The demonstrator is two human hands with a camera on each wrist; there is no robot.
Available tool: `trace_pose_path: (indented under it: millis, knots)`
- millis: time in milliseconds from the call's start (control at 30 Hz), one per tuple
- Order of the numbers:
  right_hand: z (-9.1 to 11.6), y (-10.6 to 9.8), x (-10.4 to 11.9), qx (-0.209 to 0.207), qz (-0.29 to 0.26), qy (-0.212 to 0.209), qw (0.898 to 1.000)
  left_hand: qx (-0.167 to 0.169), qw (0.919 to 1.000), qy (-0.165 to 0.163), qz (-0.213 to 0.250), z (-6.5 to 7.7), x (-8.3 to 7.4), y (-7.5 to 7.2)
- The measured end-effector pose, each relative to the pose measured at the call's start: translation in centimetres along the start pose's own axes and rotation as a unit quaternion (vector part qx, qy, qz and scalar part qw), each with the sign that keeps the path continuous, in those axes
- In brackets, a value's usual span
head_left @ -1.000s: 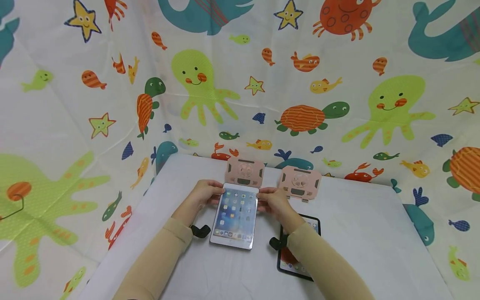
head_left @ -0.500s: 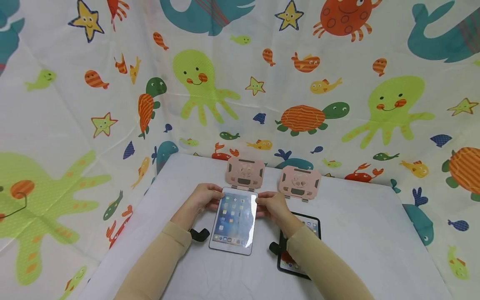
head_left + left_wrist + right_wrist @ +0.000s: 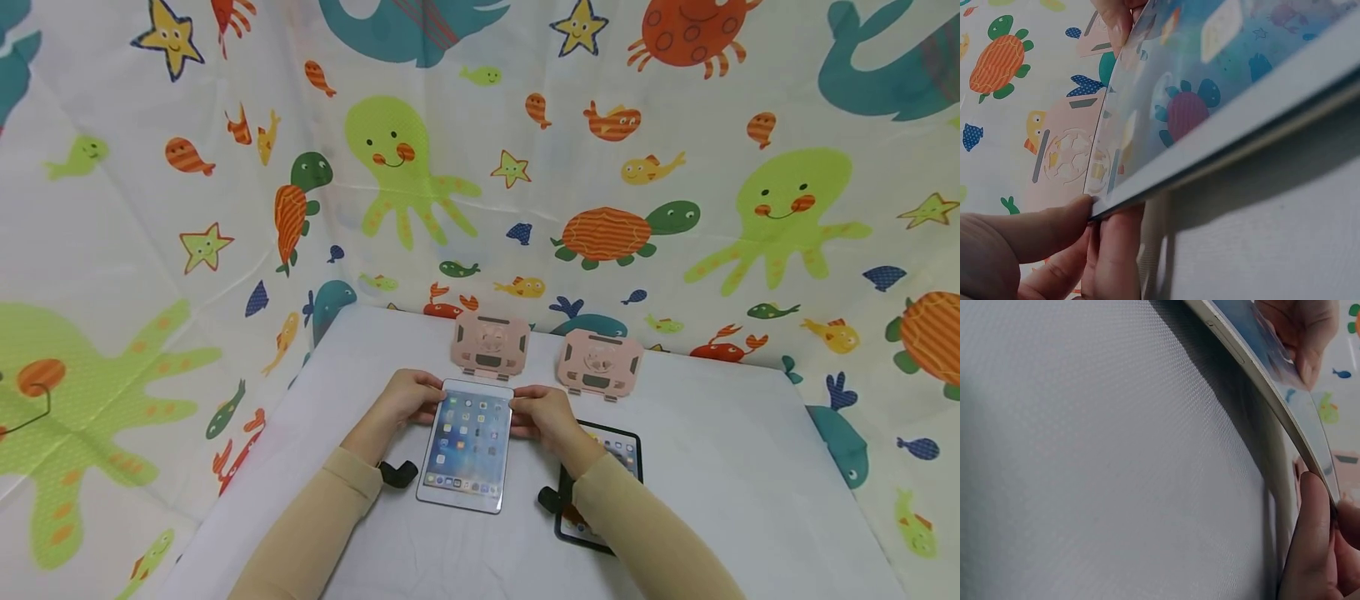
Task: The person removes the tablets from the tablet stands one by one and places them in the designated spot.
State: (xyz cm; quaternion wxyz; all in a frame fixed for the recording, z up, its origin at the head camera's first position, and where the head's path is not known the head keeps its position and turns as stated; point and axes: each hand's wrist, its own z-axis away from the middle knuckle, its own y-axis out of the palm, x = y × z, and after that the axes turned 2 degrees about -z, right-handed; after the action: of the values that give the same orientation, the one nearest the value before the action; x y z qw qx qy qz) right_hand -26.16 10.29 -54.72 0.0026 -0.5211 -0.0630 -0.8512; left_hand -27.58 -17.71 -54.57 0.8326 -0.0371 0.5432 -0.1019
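A white-framed tablet [image 3: 468, 446] with its home screen lit is held between both hands over the white table. The left hand [image 3: 408, 398] pinches its upper left corner, thumb on the front and fingers beneath, as the left wrist view shows at the tablet's corner [image 3: 1100, 203]. On the opposite upper corner the right hand [image 3: 546, 417] has the same pinch; in the right wrist view its fingers [image 3: 1313, 531] lie under the tablet's edge [image 3: 1266, 387]. The far end is raised off the table. Just behind it stands a pink tablet stand [image 3: 491, 343] with a cut-out pattern.
A second pink stand [image 3: 598, 364] stands to the right of the first. Beneath the right forearm lies a black-framed tablet [image 3: 633, 454], partly hidden. A curtain [image 3: 480, 208] printed with sea animals hangs behind the white table [image 3: 712, 467].
Both hands have drawn the white tablet slightly toward the person, away from the left pink stand, whose lower hinges now show. The stands have stayed put.
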Motion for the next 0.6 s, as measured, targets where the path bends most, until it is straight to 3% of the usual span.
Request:
trace_pose_path:
  millis: [600]
  knots:
    - [0.06, -0.87, -0.17, 0.017, 0.018, 0.019, 1.0, 0.001, 0.9992, -0.015, -0.037, -0.11, 0.2, -0.15]
